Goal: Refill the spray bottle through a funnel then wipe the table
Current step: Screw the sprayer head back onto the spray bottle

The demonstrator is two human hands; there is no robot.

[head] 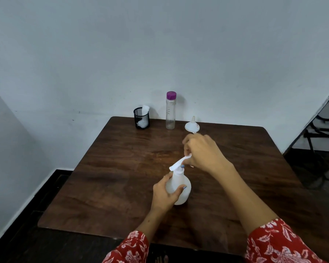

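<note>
- Left hand (pixel 164 192) wraps the spray bottle (pixel 179 188), right hand (pixel 201 152) pinches its white trigger head (pixel 179 163)
- Bottle's translucent white, round-bellied, standing mid-table (pixel 106 168) from what I see
- Funnel (pixel 192 126) sits near the far edge

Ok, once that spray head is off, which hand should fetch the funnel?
Right, probably. The right hand is at the spray head, nearest the funnel at the table's far edge. The left hand grips the spray bottle body and should keep steadying it.
</note>
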